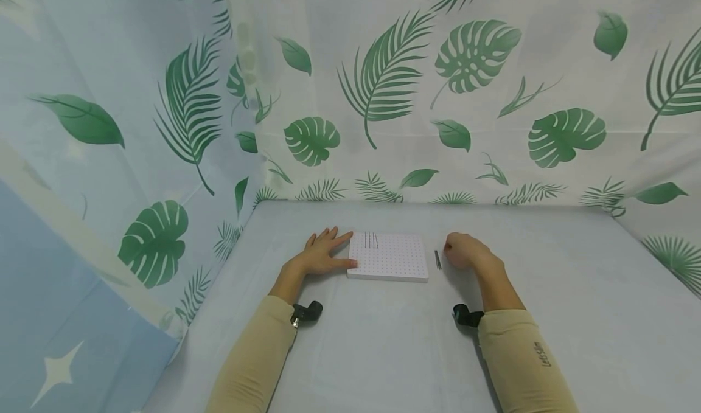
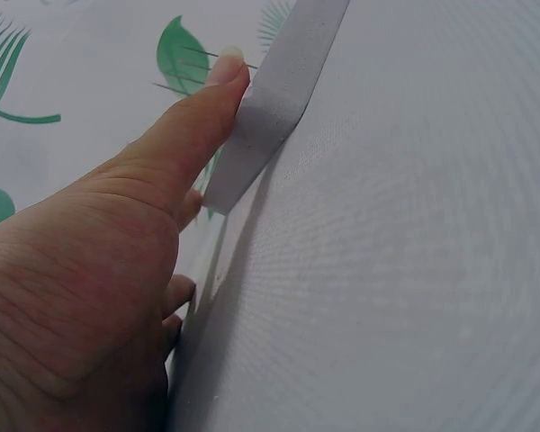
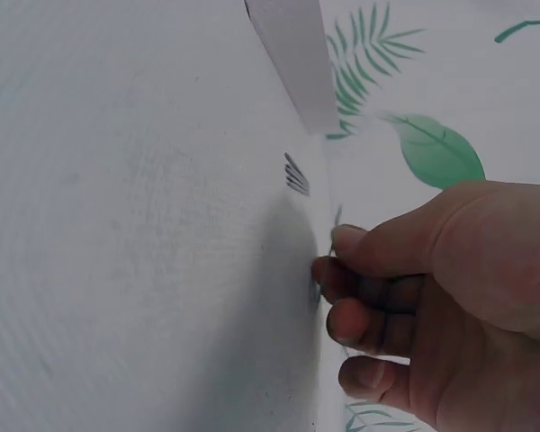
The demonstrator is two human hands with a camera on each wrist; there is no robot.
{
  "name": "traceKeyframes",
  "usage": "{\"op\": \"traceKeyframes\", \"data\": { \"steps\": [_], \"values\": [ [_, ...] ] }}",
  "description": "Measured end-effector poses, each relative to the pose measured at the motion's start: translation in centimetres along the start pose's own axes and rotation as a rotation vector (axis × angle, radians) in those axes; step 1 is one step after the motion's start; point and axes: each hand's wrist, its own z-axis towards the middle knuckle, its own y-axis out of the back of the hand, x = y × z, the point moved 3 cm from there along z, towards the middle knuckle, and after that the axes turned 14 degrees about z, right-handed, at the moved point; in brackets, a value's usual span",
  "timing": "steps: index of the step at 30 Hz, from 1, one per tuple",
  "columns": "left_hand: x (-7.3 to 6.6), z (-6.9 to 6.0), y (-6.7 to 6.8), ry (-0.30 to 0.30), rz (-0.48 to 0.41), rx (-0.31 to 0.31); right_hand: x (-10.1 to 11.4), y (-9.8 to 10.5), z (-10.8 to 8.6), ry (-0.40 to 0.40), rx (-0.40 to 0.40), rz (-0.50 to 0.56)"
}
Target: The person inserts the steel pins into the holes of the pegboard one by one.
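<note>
A white board [image 1: 391, 261] dotted with rows of small holes lies flat on the table. Several thin dark metal pins [image 1: 371, 240] stand upright in holes near its far left corner. My left hand [image 1: 324, 255] rests at the board's left side, fingers spread, with the thumb [image 2: 225, 76] on its top near the edge. To the right of the board, my right hand [image 1: 464, 252] pinches a thin metal pin [image 3: 337, 220] between thumb and index finger; the other fingers are curled. Between this hand and the board lies a small group of loose pins [image 1: 438, 260].
A pale cloth covers the table [image 1: 383, 346]. Behind it hangs a white curtain [image 1: 394, 170] printed with green leaves, and another curtain [image 1: 109, 176] hangs at the left. Dark wrist cameras [image 1: 309, 311] are strapped at both sleeves.
</note>
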Motion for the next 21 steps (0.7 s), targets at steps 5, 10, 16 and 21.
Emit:
{"op": "traceKeyframes", "data": {
  "steps": [5, 10, 16, 21],
  "values": [
    [0.08, 0.12, -0.11, 0.002, -0.001, -0.001, -0.15, 0.20, 0.46, 0.001, -0.062, 0.088],
    [0.00, 0.05, -0.13, 0.007, -0.008, 0.003, -0.06, 0.46, 0.63, 0.006, -0.116, 0.180],
    [-0.07, -0.07, -0.09, 0.004, -0.014, 0.002, 0.25, 0.75, 0.87, 0.082, -0.251, 0.220],
    [-0.11, -0.07, 0.02, 0.000, -0.012, -0.003, 0.66, 0.92, 0.98, 0.158, -0.350, 0.203]
  ]
}}
